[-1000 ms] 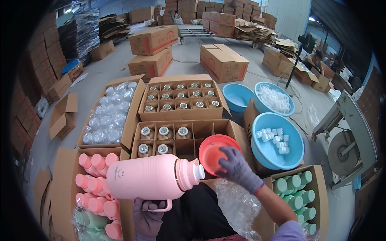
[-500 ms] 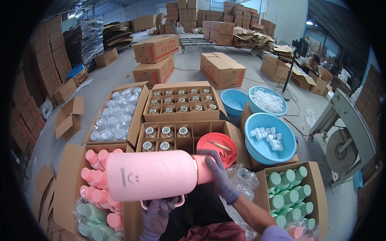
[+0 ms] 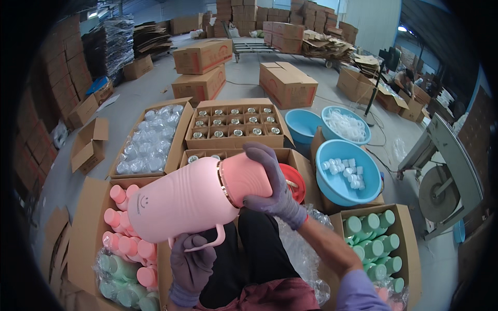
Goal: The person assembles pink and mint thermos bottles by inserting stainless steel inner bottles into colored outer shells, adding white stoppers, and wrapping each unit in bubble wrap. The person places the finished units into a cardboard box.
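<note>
A large pink bottle (image 3: 179,199) with a smiling face printed on it lies tilted in front of me, its base to the left. My gloved left hand (image 3: 192,259) is closed round the bottle's handle from below. The darker pink cup lid (image 3: 244,180) points up to the right, and my gloved right hand (image 3: 275,184) wraps round it with the thumb underneath. Lid and body meet at a thin shiny band. Behind the bottle, a divided carton (image 3: 264,154) is partly hidden, as is a red round lid or basin (image 3: 296,181) beside my right hand.
Pink and green bottles fill a carton (image 3: 85,233) at left; green ones stand in a carton (image 3: 412,243) at right. Further off are a carton of clear plastic pieces (image 3: 179,142), a carton of silvery-topped bottles (image 3: 244,141), a blue basin of white caps (image 3: 332,193) and a machine frame (image 3: 451,160).
The bottle has tilted from level, its lid end rising and swinging slightly left. Its body has rolled, bringing the handle further into view. My right hand now wraps more of the lid.
</note>
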Tool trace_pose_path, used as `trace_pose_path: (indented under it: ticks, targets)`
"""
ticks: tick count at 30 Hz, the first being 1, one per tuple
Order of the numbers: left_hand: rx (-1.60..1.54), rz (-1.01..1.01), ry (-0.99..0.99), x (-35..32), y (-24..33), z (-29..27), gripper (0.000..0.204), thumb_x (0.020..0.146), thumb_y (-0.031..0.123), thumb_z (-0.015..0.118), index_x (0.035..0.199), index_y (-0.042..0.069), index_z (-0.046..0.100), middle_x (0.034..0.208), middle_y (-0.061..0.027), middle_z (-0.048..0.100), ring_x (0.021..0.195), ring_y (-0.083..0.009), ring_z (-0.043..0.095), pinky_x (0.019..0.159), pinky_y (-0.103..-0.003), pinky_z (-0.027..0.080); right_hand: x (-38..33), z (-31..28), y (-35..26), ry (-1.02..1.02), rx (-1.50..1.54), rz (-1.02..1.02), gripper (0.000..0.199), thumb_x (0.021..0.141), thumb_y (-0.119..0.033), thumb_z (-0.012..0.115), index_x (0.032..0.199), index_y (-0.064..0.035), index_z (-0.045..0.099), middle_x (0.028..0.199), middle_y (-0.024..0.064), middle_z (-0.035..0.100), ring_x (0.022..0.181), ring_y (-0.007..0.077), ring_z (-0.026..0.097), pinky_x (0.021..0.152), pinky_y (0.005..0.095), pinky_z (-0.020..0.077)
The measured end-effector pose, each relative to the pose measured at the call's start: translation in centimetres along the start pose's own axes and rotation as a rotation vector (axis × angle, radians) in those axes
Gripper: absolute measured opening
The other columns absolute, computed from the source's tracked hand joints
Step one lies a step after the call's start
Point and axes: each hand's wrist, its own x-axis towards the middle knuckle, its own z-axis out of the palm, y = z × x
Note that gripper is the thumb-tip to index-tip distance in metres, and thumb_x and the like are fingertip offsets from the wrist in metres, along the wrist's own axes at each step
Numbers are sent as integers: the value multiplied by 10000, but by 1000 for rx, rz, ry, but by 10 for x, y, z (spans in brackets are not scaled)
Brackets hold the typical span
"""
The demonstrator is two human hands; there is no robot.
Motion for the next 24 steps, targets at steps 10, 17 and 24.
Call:
trace_pose_path:
  ticks: [10,17,24]
  targets:
    - [513,230,-7,-4,-4,-45,269,1060,195,444,1278,40,464,1116,-42,542,1066,-192,585,1022,-484,502,25,7,-18,-114,527,525,724,846,-373,739,1414,-64,412,1376,125,489,1200,257,562,937,410,538]
    - [2463,452,-1108,2,48,-49,377,892,228,566,1256,139,603,1231,-124,565,1118,-272,577,1040,-650,385,13,-4,14,-686,291,989,766,945,-614,523,1324,50,569,1292,173,630,1193,249,579,1087,342,385]
    - [2311,208,-1101,-31,80,-45,295,803,111,630,1094,139,661,1064,-104,622,1112,-307,589,1081,-621,370,-135,-111,72,-843,-720,1054,526,833,-531,715,1108,-83,691,1131,175,667,992,308,676,831,416,553]
